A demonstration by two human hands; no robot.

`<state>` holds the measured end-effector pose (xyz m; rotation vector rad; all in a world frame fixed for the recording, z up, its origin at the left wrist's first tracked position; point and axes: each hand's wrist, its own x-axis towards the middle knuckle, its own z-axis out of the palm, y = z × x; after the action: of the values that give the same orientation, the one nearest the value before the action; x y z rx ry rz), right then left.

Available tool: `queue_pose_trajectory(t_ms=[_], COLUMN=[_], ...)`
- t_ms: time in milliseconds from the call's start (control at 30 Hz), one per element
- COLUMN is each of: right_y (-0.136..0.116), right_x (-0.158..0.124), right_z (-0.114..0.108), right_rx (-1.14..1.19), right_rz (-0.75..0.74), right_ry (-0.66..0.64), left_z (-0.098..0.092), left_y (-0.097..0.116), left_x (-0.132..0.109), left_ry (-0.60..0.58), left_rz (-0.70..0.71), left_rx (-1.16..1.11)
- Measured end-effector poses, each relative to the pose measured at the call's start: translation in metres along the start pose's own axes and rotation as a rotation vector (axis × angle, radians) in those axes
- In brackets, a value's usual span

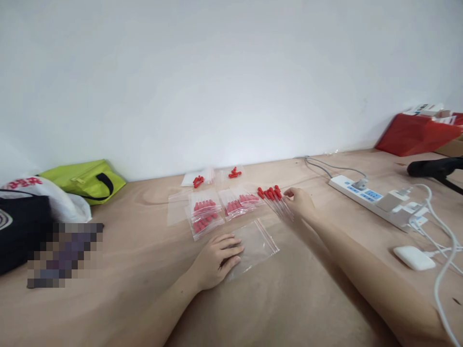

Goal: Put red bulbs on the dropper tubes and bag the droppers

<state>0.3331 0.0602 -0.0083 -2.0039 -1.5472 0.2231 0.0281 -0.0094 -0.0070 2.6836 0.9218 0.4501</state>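
Note:
My left hand lies open, its spread fingers on the left part of a flat clear zip bag. At the right end of a row of thin clear sticks with red tips, my right hand has its fingers bent together by the rightmost tips; whether it grips one is too small to tell. Filled clear bags with red-tipped pieces overlap left of the sticks, and another filled bag lies between them. Behind are two small heaps of loose red pieces on clear bags.
A white power strip with plugs and cables lies at right, near a white charger case. Behind stand a red bag and a black object. At left are a lime-green bag, a white bag and a black bag.

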Motion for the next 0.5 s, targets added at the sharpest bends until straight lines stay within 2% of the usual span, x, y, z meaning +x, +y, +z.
queue_pose_trajectory(t_ms=[67, 167, 367, 500], right_y=[-0.001, -0.004, -0.005, -0.002], right_x=[0.020, 0.038, 0.046, 0.048], right_z=[-0.001, 0.003, 0.013, 0.008], right_rx=[-0.070, -0.102, -0.083, -0.008], right_rz=[0.120, 0.180, 0.217, 0.236], right_ry=[-0.107, -0.169, -0.226, -0.199], left_z=[0.000, 0.001, 0.000, -0.002], left_y=[-0.001, -0.002, -0.002, -0.002], left_x=[0.001, 0.001, 0.001, 0.002], left_ry=[-0.001, -0.006, -0.052, -0.043], left_rz=[0.016, 0.018, -0.007, -0.006], left_rx=[-0.049, -0.089, -0.095, -0.108])
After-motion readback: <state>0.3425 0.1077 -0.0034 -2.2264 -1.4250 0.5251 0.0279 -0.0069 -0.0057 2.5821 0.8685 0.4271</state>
